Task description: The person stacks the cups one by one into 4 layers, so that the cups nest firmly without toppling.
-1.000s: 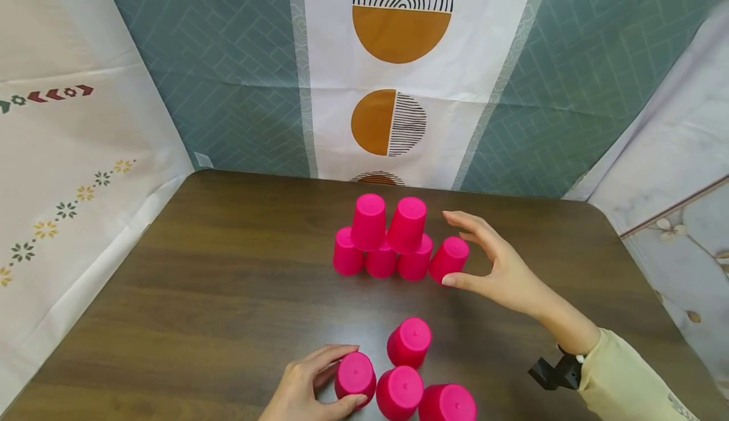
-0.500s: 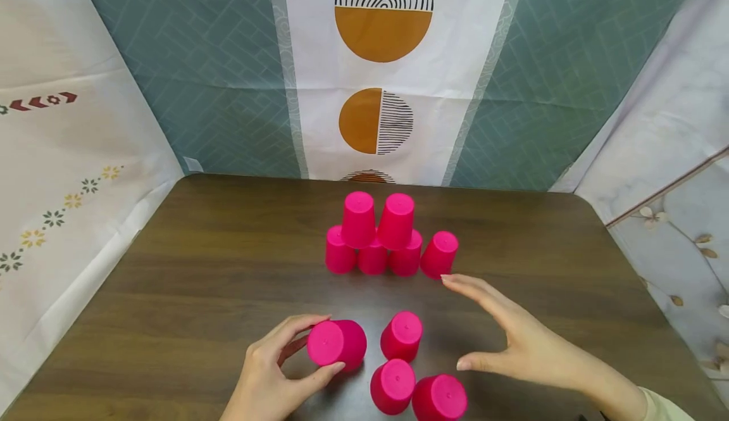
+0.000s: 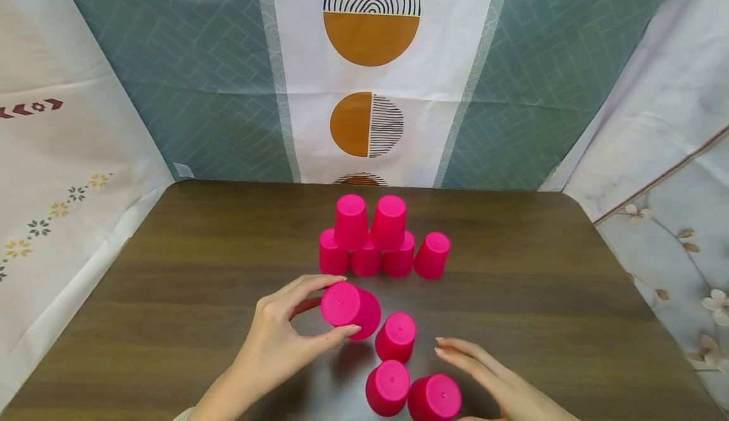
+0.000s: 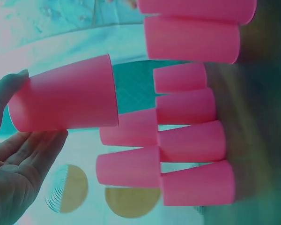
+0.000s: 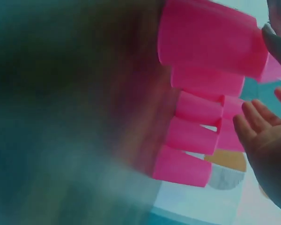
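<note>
We held a tilted pink cup above the table, pinched near its closed end between the thumb and fingers of our left hand; a light, even grip seemed best, with the rim levelled and kept clear of the nearest standing cup and the two-tier stack beyond; our right hand was spread wide, holding nothing, though we could not tell whether its thumb touched the front right cup.

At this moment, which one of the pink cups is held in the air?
The cup pinched in the left hand: the only one neither standing on the table nor stacked.
</note>
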{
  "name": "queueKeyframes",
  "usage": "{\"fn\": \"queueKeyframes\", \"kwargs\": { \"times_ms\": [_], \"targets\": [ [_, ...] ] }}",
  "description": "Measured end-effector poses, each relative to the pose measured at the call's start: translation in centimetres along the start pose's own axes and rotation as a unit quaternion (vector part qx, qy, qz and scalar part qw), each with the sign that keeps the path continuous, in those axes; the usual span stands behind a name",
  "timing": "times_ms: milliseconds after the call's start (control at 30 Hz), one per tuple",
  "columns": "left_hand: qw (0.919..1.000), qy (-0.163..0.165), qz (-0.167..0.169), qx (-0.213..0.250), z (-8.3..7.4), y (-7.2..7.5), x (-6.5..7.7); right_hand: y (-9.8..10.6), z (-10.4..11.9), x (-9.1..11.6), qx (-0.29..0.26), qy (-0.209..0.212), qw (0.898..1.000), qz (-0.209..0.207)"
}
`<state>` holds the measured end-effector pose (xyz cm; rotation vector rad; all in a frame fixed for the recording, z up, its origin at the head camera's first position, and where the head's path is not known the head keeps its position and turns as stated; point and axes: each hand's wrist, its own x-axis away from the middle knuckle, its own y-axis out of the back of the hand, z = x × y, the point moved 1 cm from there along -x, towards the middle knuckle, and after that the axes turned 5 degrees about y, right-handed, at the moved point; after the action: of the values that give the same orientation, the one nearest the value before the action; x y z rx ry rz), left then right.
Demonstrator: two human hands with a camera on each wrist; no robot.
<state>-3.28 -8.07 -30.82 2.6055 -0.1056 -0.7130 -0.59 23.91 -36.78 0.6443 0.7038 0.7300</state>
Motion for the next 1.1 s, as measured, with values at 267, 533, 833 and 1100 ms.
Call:
{"fn": "queueKeyframes", "kwargs": {
  "times_ms": [267,533,833,1100],
  "targets": [
    [0.998,-0.056,0.02,0.021,-0.7,-0.7,-4.1,-1.4,-0.4,1.1,0.005,0.035,0.999,0.011],
    [0.9963,-0.061,0.05,0.033,-1.0,-2.8,-8.5,-1.9,-0.7,1.1,0.084,0.027,0.996,-0.003],
    [0.991,-0.079,0.107,0.013,-1.8,-5.0,-11.9,-1.6,-0.6,0.3,0.133,0.06,0.989,0.01],
    [0.9869,-0.066,0.146,-0.021,-2.1,-6.7,-15.1,-1.8,-0.5,0.1,0.142,0.057,0.988,0.03]
  ]
}}
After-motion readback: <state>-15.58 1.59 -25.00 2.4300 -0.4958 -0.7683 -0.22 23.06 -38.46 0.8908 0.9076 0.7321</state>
